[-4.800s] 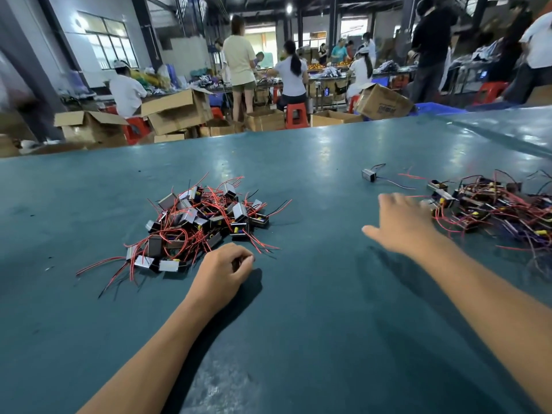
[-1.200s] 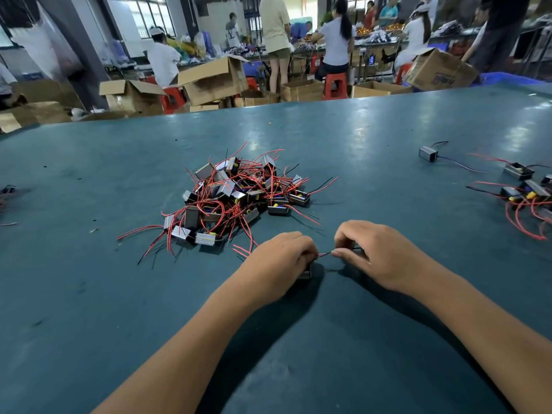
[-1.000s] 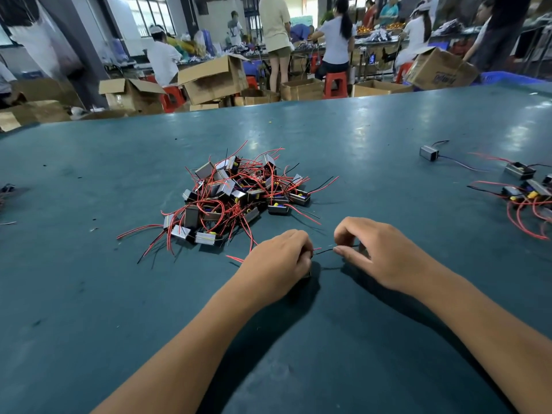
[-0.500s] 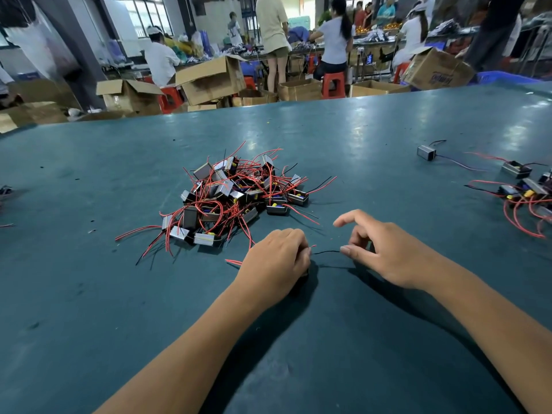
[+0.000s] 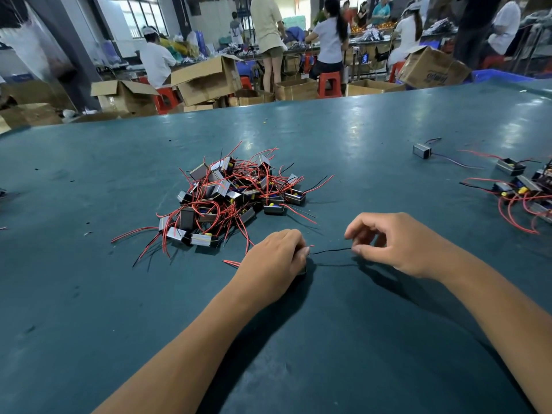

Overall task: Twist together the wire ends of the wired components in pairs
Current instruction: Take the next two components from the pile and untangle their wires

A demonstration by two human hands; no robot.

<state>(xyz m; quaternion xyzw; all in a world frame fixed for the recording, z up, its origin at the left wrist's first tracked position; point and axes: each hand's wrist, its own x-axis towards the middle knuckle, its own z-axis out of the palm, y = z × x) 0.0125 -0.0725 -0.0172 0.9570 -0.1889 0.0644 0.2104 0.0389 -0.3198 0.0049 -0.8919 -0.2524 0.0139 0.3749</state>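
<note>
My left hand (image 5: 273, 258) curls over a small component, pinning it to the table (image 5: 298, 354); its body is mostly hidden under my fingers. My right hand (image 5: 397, 243), fingers bent, pinches the far end of its thin black wire (image 5: 331, 251), which runs between the two. The wire looks light and limp, so I judge it best held right at the bare tip. Beyond lies the pile of components (image 5: 230, 195) tangled in red wires, more at far right (image 5: 525, 192).

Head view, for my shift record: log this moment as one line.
left hand: grips component | right hand: pinches black wire end | wire: stretched between hands | pile: untouched, beyond left hand
</note>
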